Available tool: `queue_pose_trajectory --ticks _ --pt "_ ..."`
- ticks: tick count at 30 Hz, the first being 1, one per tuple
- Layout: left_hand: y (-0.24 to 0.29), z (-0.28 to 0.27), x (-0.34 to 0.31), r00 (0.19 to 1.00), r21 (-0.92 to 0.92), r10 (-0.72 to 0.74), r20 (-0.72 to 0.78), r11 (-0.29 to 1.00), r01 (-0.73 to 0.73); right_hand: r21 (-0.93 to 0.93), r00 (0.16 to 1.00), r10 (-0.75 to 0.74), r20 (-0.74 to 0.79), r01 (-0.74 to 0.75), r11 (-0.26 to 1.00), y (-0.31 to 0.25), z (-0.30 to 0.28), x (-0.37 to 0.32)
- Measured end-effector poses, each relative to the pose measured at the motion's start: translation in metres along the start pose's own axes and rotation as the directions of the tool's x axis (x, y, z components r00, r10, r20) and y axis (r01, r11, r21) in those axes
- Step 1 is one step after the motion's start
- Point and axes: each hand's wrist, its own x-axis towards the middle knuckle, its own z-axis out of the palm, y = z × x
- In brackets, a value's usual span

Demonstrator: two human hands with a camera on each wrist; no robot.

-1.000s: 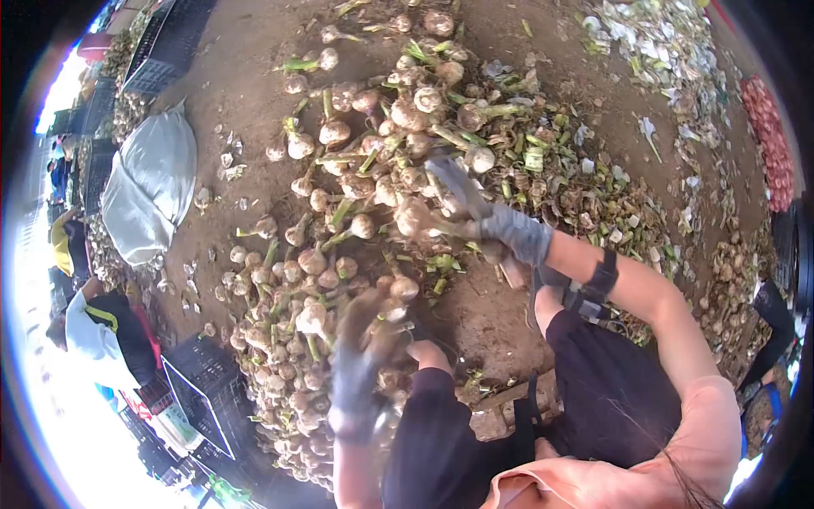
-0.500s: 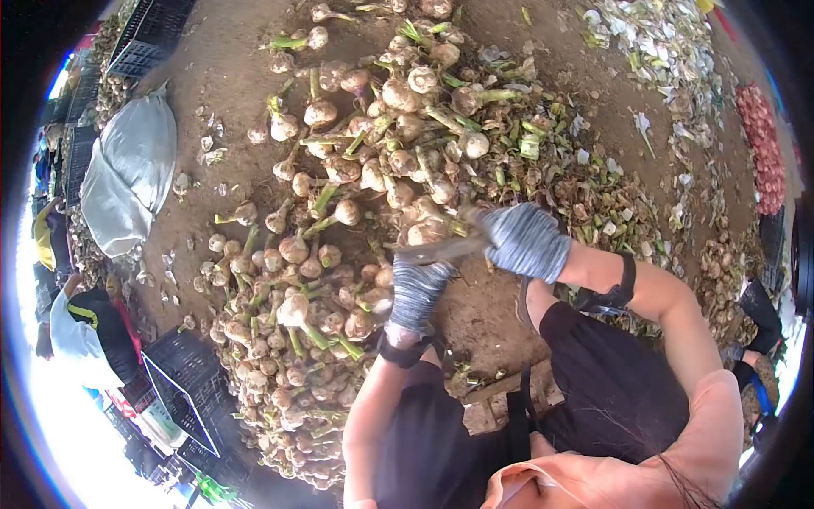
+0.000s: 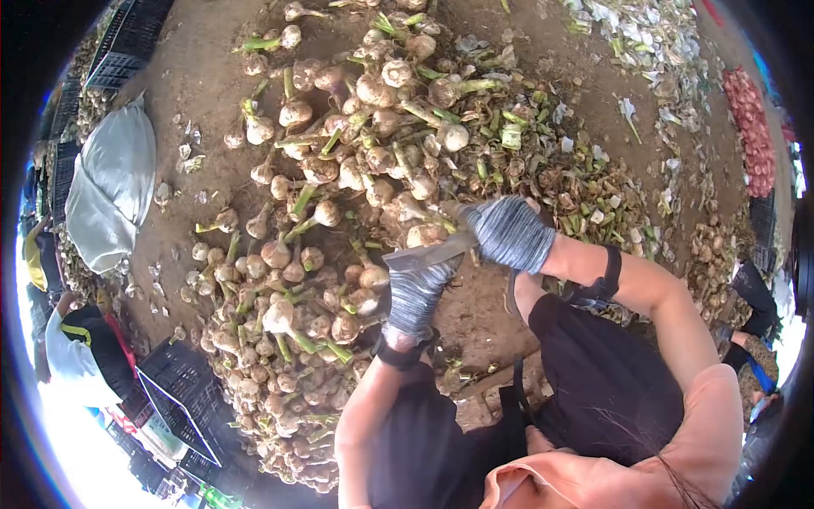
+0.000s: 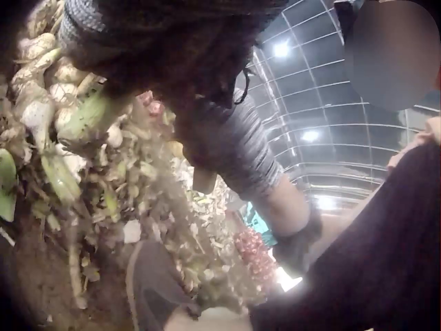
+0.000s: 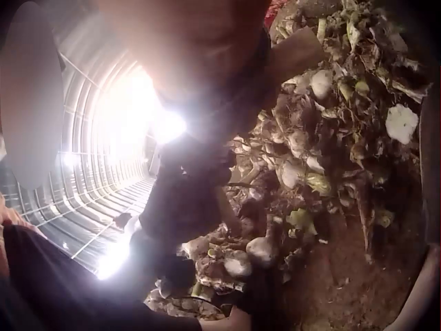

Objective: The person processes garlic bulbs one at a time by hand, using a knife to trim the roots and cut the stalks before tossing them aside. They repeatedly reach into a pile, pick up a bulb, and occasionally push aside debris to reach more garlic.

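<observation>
In the head view my left hand (image 3: 418, 299), in a grey striped knit glove, grips a garlic bulb (image 3: 426, 234) that shows just beyond its fingers. My gloved right hand (image 3: 511, 233) is wrapped round a knife, whose broad dull metal blade (image 3: 431, 254) lies across between the bulb and the left hand. A light wooden handle end (image 5: 296, 55) sticks out of the right fist in the right wrist view. Dark shadow hides the fingers in both wrist views. Beyond the hands, a heap of garlic (image 3: 373, 157) with green stems lies on the ground.
More garlic bulbs (image 3: 280, 390) are piled on the left. Cut stems and leaves (image 3: 560, 182) litter the right. A white sack (image 3: 110, 187) and black crates (image 3: 182, 399) stand far left, with people nearby. A red net bag (image 3: 749, 127) lies far right.
The left hand came up from a blur low over the left pile to meet the right hand, now with a garlic bulb. The knife blade swung across toward the left hand.
</observation>
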Motion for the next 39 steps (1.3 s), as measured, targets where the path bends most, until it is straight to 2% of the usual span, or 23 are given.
queue_pose_trajectory --ticks 1,4,6,9,10,12,14,16,17,20,22,24,25,26,28,30,31,33,35,36,37,38,39 --pt "0.032 -0.018 0.010 0.922 -0.584 -0.370 0.111 0.727 0.362 0.058 0.993 0.095 0.064 -0.099 0.993 0.012 0.007 -0.005" --pt "0.023 -0.012 -0.003 0.926 -0.705 -0.371 -0.069 0.675 0.218 0.181 0.909 0.341 0.240 -0.387 0.904 0.055 0.015 -0.009" --pt "0.017 -0.013 -0.005 0.865 -0.844 -0.479 0.153 0.391 0.366 0.202 0.927 0.331 0.179 -0.364 0.909 0.067 0.010 -0.022" --pt "0.018 -0.012 0.000 0.953 -0.777 -0.289 0.091 0.577 0.249 0.454 0.943 0.292 0.161 -0.333 0.826 0.066 0.022 -0.021" --pt "0.017 -0.013 -0.001 0.966 -0.630 -0.246 0.080 0.738 0.241 0.567 0.948 0.268 0.174 -0.319 0.760 0.059 0.029 -0.017" --pt "0.017 -0.017 0.001 0.985 -0.255 -0.148 0.093 0.952 0.167 0.527 0.927 0.238 0.289 -0.362 0.769 0.047 0.033 -0.004" --pt "0.028 -0.021 0.013 0.992 -0.133 -0.040 0.116 0.990 0.055 0.547 0.903 0.194 0.385 -0.392 0.740 0.034 0.027 0.014" --pt "0.030 -0.020 0.018 0.971 -0.092 0.104 0.213 0.992 -0.086 0.592 0.940 0.122 0.318 -0.297 0.749 0.023 0.007 0.025" --pt "0.035 -0.023 0.020 0.971 -0.178 0.157 0.180 0.976 -0.125 0.552 0.907 0.096 0.410 -0.330 0.766 0.029 0.013 0.027" --pt "0.036 -0.045 0.015 0.971 -0.154 0.235 0.036 0.962 -0.227 0.141 0.809 0.276 0.520 -0.400 0.906 0.069 0.059 0.002" --pt "0.040 -0.065 0.001 0.994 -0.292 0.101 -0.034 0.950 -0.106 0.273 0.816 0.368 0.445 -0.515 0.812 0.067 0.028 0.005" --pt "0.045 -0.096 -0.023 0.996 -0.071 0.023 -0.087 0.997 -0.029 0.352 0.882 0.399 0.250 -0.467 0.811 0.068 0.016 0.018" --pt "0.042 -0.104 -0.049 0.960 -0.088 -0.131 -0.247 0.990 0.112 0.345 0.926 0.368 0.086 -0.374 0.861 0.073 0.019 0.031" --pt "0.077 -0.131 -0.057 0.904 -0.109 -0.392 -0.171 0.919 0.378 0.320 0.943 0.323 -0.079 -0.283 0.904 0.079 0.022 0.045" --pt "0.067 -0.169 -0.123 0.692 0.130 -0.664 -0.282 0.689 0.713 0.244 0.946 0.317 -0.068 -0.293 0.925 0.086 0.030 0.075" --pt "0.066 -0.210 -0.197 0.628 0.671 -0.699 -0.341 0.287 0.684 0.240 0.955 0.295 -0.031 -0.279 0.930 0.086 0.036 0.098" --pt "0.054 -0.232 -0.243 0.550 0.680 -0.723 -0.418 0.152 0.717 0.216 0.960 0.279 -0.003 -0.271 0.938 0.081 0.032 0.107" --pt "0.081 -0.241 -0.216 0.094 0.395 -0.887 -0.452 -0.104 0.913 0.250 0.967 0.254 -0.011 -0.243 0.937 0.095 0.046 0.117" --pt "0.060 -0.223 -0.211 0.463 0.389 -0.742 -0.485 0.291 0.874 0.373 0.944 0.326 -0.047 -0.287 0.882 0.090 0.037 0.121" --pt "0.070 -0.207 -0.185 0.525 0.218 -0.729 -0.440 0.481 0.849 0.457 0.892 0.442 0.093 -0.433 0.777 0.095 0.035 0.119" --pt "0.080 -0.191 -0.160 0.584 0.021 -0.711 -0.391 0.628 0.778 0.697 0.898 0.435 -0.069 -0.268 0.665 0.099 0.040 0.111" --pt "0.085 -0.175 -0.128 0.731 0.074 -0.599 -0.327 0.754 0.652 0.856 0.861 0.458 -0.222 -0.052 0.514 0.097 0.046 0.102" --pt "0.090 -0.159 -0.096 0.853 0.103 -0.460 -0.247 0.863 0.495 0.997 0.844 0.535 0.038 -0.071 0.042 0.069 0.001 0.082"
